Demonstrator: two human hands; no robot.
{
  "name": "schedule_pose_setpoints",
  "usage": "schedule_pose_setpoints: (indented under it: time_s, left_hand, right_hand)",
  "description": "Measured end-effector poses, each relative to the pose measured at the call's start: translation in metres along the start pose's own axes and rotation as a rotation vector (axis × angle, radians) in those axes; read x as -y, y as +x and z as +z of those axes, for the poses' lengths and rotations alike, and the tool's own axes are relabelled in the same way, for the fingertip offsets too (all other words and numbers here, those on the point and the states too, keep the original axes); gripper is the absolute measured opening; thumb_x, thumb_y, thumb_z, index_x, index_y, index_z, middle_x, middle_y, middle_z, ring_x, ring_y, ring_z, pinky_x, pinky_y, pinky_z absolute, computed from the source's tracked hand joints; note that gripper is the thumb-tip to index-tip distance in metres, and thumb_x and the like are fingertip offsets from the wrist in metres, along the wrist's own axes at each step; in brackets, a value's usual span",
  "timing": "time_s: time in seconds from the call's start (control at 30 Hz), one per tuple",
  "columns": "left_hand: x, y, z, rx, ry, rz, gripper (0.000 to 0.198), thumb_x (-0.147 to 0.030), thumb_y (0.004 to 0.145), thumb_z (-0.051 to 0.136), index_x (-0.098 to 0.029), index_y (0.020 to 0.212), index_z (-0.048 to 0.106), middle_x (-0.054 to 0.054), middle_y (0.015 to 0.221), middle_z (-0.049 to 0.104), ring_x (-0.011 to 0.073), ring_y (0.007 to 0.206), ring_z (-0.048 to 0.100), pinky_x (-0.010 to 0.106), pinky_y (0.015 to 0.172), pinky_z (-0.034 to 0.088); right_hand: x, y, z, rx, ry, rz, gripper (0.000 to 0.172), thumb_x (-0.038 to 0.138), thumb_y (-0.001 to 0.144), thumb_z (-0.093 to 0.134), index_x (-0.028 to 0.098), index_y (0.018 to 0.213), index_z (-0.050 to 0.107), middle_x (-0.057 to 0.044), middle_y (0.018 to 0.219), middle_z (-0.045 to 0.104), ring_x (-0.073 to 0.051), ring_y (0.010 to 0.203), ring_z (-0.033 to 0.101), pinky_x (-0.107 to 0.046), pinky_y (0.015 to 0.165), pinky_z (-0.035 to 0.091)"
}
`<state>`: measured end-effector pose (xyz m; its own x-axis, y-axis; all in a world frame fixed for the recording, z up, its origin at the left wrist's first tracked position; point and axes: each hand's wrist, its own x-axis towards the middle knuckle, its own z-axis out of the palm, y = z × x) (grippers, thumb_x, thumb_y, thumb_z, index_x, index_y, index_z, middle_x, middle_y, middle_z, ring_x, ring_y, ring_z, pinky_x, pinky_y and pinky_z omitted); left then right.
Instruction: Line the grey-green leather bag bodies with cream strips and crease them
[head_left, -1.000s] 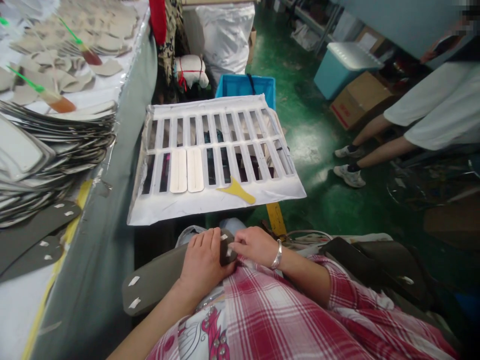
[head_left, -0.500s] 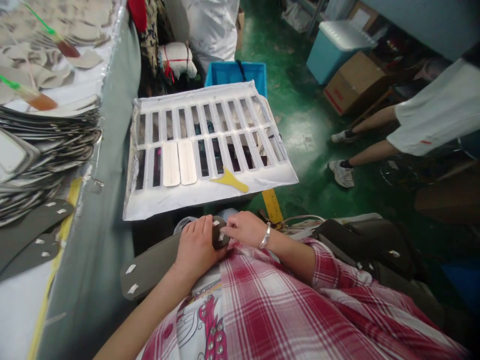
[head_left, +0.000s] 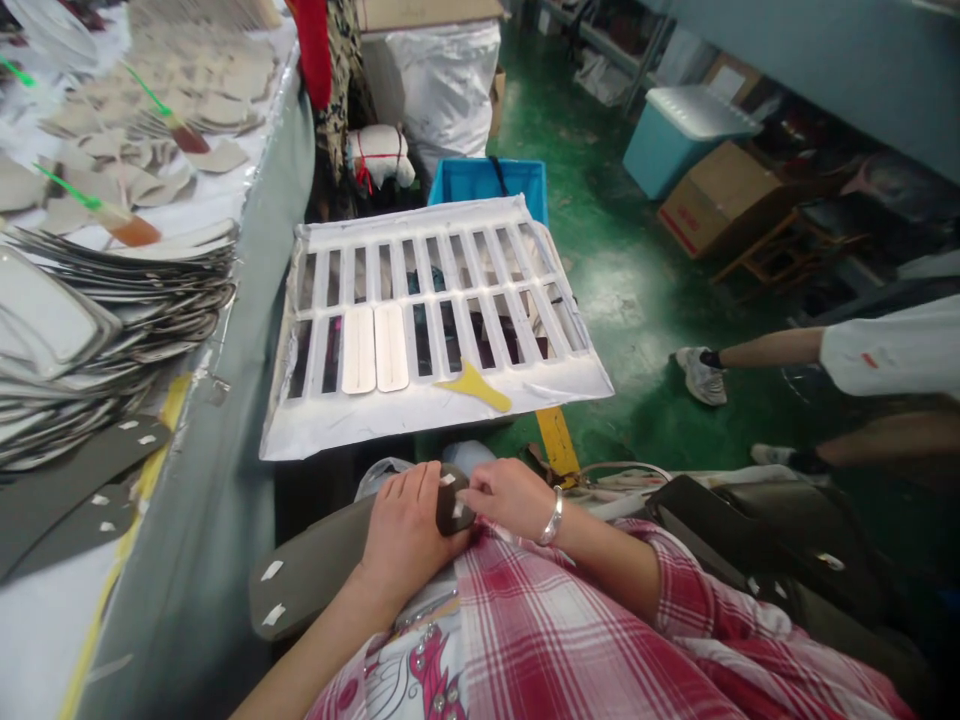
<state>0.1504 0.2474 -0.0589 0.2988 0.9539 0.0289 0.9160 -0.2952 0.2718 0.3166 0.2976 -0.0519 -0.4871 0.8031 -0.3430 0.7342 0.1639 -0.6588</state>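
Observation:
Across my lap lies a long, dark grey-green flat piece (head_left: 322, 555) with rounded ends and small white tabs (head_left: 272, 570) near both ends. My left hand (head_left: 405, 525) is closed around it close to its right end, fingers over the top and thumb on the near side. My right hand (head_left: 514, 500) is closed in a pinch at that same end, its fingertips at a white tab (head_left: 458, 509). Just beyond my hands is a white slotted board (head_left: 337, 425), bearing two cream strips (head_left: 360, 350) and a yellow forked flat tool (head_left: 484, 388).
On the left, a table (head_left: 52, 625) carries stacked dark-edged pieces (head_left: 172, 310), beige pieces and green-tipped glue bottles (head_left: 135, 230). More dark pieces (head_left: 787, 520) lie at my right. A blue crate (head_left: 487, 180) stands behind the board. A person's legs (head_left: 772, 350) are at right.
The view has shifted, so the table and board sit lower and further right. Both hands keep their places on the dark piece. The person at right has moved their legs in a step.

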Motion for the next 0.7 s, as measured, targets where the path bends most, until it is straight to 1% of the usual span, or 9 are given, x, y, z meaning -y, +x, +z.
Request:
schedule_pose_setpoints:
  time_s: [0.27, 0.37, 0.43, 0.47, 0.57, 0.63, 0.7]
  left_hand:
    - [0.000, 0.004, 0.001, -0.005, -0.035, -0.019, 0.059, -0.051, 0.069, 0.057, -0.010, 0.112, 0.048, 0.017, 0.106, 0.056, 0.0302, 0.097, 0.052, 0.043, 0.085, 0.040]
    - [0.002, 0.002, 0.000, -0.016, -0.035, -0.019, 0.067, -0.055, 0.068, 0.057, -0.008, 0.115, 0.047, 0.018, 0.107, 0.056, 0.0310, 0.098, 0.052, 0.045, 0.087, 0.039]
    - [0.003, -0.003, -0.004, -0.030, -0.036, 0.027, 0.073, -0.058, 0.067, 0.058, -0.008, 0.120, 0.044, 0.019, 0.113, 0.054, 0.0313, 0.105, 0.050, 0.047, 0.094, 0.035]
    - [0.004, -0.006, -0.007, -0.034, -0.033, 0.068, 0.071, -0.057, 0.069, 0.057, -0.009, 0.121, 0.044, 0.019, 0.119, 0.051, 0.0311, 0.110, 0.047, 0.049, 0.098, 0.031]
    - [0.007, -0.018, -0.016, -0.029, -0.011, 0.196, 0.052, -0.049, 0.077, 0.053, -0.018, 0.118, 0.050, 0.013, 0.129, 0.045, 0.0294, 0.121, 0.038, 0.051, 0.106, 0.019]
    - [0.009, -0.025, -0.019, -0.021, 0.014, 0.219, 0.044, -0.046, 0.080, 0.051, -0.021, 0.115, 0.054, 0.011, 0.129, 0.047, 0.0295, 0.123, 0.036, 0.053, 0.106, 0.016]
    - [0.008, -0.031, -0.021, -0.007, 0.042, 0.202, 0.044, -0.046, 0.081, 0.050, -0.020, 0.116, 0.054, 0.010, 0.129, 0.048, 0.0298, 0.123, 0.035, 0.053, 0.106, 0.015]
  right_hand:
    - [0.000, 0.005, -0.003, 0.052, 0.039, 0.036, 0.021, 0.027, 0.074, 0.061, 0.016, 0.056, 0.059, 0.002, 0.050, 0.054, -0.009, 0.049, 0.046, -0.021, 0.048, 0.027]
    - [0.000, 0.006, -0.002, 0.057, 0.048, 0.034, 0.021, 0.028, 0.073, 0.062, 0.015, 0.056, 0.058, 0.002, 0.051, 0.054, -0.008, 0.049, 0.046, -0.020, 0.048, 0.028]
    - [-0.002, 0.007, 0.000, 0.061, 0.069, 0.047, 0.024, 0.029, 0.073, 0.063, 0.015, 0.055, 0.055, 0.003, 0.050, 0.052, -0.007, 0.048, 0.044, -0.020, 0.048, 0.027]
    - [-0.004, 0.008, 0.001, 0.061, 0.082, 0.056, 0.025, 0.031, 0.072, 0.063, 0.015, 0.055, 0.054, 0.004, 0.049, 0.051, -0.007, 0.047, 0.042, -0.020, 0.047, 0.027]
    - [-0.009, 0.010, 0.005, 0.059, 0.129, 0.076, 0.027, 0.033, 0.071, 0.064, 0.015, 0.056, 0.050, 0.005, 0.049, 0.048, -0.006, 0.046, 0.039, -0.019, 0.045, 0.025]
    - [-0.011, 0.011, 0.007, 0.059, 0.172, 0.072, 0.027, 0.033, 0.070, 0.064, 0.015, 0.057, 0.048, 0.006, 0.049, 0.045, -0.006, 0.047, 0.038, -0.018, 0.045, 0.025]
    - [-0.011, 0.012, 0.009, 0.056, 0.207, 0.057, 0.028, 0.033, 0.070, 0.064, 0.015, 0.057, 0.046, 0.006, 0.050, 0.043, -0.006, 0.047, 0.036, -0.018, 0.045, 0.025]
